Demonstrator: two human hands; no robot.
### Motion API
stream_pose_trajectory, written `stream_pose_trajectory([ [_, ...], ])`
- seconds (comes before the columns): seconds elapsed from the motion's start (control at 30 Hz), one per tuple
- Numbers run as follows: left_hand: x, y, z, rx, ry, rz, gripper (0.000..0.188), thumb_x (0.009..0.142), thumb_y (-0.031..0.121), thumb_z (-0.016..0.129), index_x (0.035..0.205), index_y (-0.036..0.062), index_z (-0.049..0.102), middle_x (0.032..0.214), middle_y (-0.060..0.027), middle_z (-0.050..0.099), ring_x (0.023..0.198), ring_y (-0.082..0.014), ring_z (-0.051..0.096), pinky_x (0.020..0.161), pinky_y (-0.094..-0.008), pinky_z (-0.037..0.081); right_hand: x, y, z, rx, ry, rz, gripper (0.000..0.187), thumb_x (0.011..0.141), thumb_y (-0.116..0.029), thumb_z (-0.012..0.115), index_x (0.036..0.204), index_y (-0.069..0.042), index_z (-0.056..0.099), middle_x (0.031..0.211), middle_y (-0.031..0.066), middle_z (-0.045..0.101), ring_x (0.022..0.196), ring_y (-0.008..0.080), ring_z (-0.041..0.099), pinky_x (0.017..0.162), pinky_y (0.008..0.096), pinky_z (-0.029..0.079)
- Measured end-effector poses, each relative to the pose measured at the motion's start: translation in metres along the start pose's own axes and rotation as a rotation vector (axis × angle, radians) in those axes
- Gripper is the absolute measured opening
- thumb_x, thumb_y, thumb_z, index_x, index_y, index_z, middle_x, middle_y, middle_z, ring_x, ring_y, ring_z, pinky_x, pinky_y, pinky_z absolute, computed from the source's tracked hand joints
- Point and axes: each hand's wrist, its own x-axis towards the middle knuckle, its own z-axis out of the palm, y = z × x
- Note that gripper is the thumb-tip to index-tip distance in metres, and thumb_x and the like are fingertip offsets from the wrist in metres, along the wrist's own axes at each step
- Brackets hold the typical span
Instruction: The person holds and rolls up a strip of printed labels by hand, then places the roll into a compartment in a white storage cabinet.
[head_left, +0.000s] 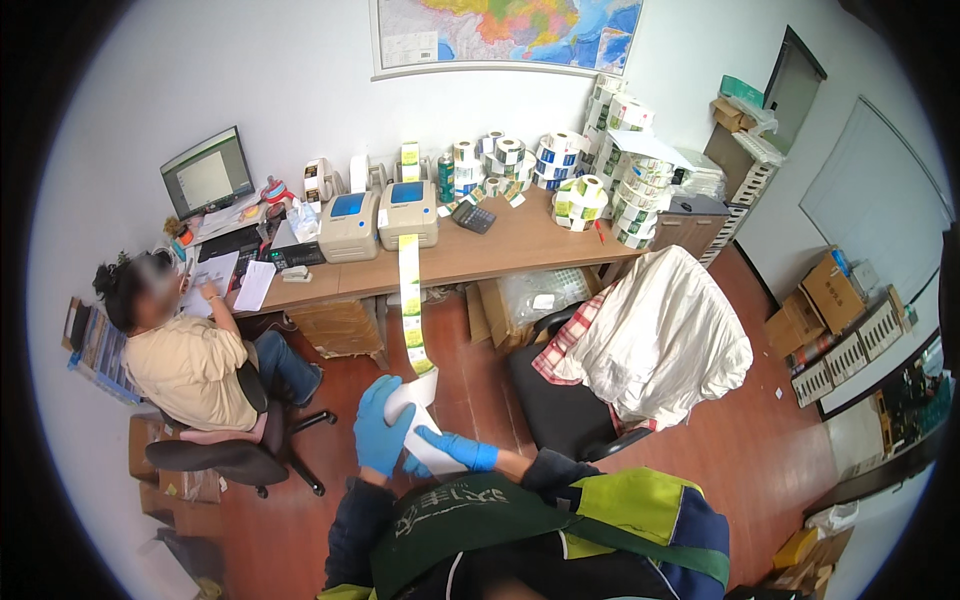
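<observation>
Mid-winding: my left hand (380,428) cups the label roll (418,428), my right hand (452,447) pinches its lower edge. Label strip (411,300) hangs from the right label printer (408,212). Next, I judge: keep strip taut and square.

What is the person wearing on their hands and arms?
Both hands wear smooth, thin blue gloves: the left hand and the right hand. The forearms are in dark navy sleeves; the right sleeve also shows yellow-green panels further up.
</observation>
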Motion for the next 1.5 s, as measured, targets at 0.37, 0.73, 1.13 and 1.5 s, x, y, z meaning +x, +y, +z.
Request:
stream_pose_trajectory([
  [0.37,0.008,-0.035,0.021,-0.584,-0.338,-0.427,0.03,0.089,0.014,0.066,0.116,0.0017,0.066,0.112,-0.0095,0.067,0.101,-0.0194,0.063,0.088,-0.0289,0.049,-0.033,-0.017,0.0,-0.025,-0.12,0.022,0.053,0.1,-0.046,0.044,0.122,0.0,0.057,0.106,0.013,0.068,0.087,0.0171,0.066,0.079,0.0277,0.052],
  [0.73,0.028,-0.011,-0.006,-1.306,-0.701,-0.533,0.07,0.092,0.045,0.058,0.139,-0.0031,0.043,0.136,-0.0182,0.053,0.121,-0.028,0.055,0.101,-0.0358,0.045,-0.027,-0.027,0.0,0.004,-0.239,-0.039,0.052,0.1,-0.045,0.046,0.127,0.0,0.052,0.107,0.0132,0.068,0.086,0.0149,0.065,0.077,0.0271,0.054],
  [1.13,0.022,-0.013,0.005,-0.696,-0.758,-0.482,0.035,0.091,0.016,0.066,0.121,0.001,0.06,0.083,-0.0038,0.066,0.058,-0.0109,0.058,0.048,-0.0221,0.043,-0.009,-0.026,-0.014,0.049,-0.27,-0.237,0.053,0.1,-0.036,0.051,0.136,0.001,0.043,0.126,0.0192,0.058,0.112,0.0254,0.061,0.09,0.0372,0.052],
  [1.5,0.032,0.014,-0.017,-0.668,-0.105,-0.262,0.025,0.097,0.012,0.053,0.116,-0.0014,0.063,0.11,-0.0073,0.066,0.099,-0.018,0.063,0.091,-0.0302,0.047,-0.02,-0.009,-0.064,-0.333,0.339,-0.388,0.044,0.1,-0.037,0.05,0.124,-0.002,0.062,0.12,0.0134,0.065,0.112,0.0227,0.062,0.098,0.0352,0.047],
])
